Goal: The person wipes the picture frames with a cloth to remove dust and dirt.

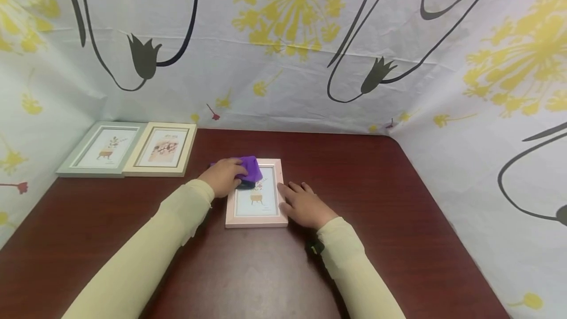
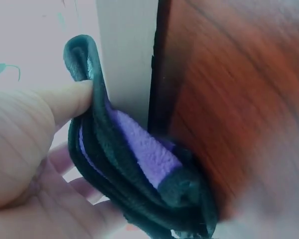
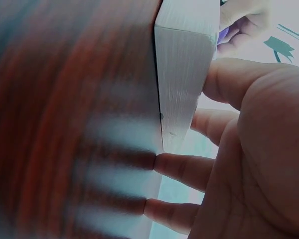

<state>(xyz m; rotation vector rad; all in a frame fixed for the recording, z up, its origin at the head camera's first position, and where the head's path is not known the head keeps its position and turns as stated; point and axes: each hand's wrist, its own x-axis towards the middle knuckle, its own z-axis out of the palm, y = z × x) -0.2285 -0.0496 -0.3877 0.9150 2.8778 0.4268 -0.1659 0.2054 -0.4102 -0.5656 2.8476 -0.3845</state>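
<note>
A pink picture frame (image 1: 256, 207) lies flat on a table (image 1: 363, 176), beneath and to the right of the left hand (image 1: 223, 177). It might slide or swivel if that hand pushes harder than the other braces, and the folded purple cloth (image 1: 251, 167) could bunch if pressed unevenly. The left hand reaches over the frame's far left part, thumb and fingers pinching the cloth. Opposite that grip, the right hand (image 1: 307, 208) holds nothing, its parted fingers touching the frame's right edge and the table.

You face a glossy reddish-brown counter (image 1: 372, 201), a pale sheen (image 1: 252, 265) near you, white sheeting (image 1: 301, 97) with yellow and grey flowers (image 1: 294, 4) enclosing three sides.
</note>
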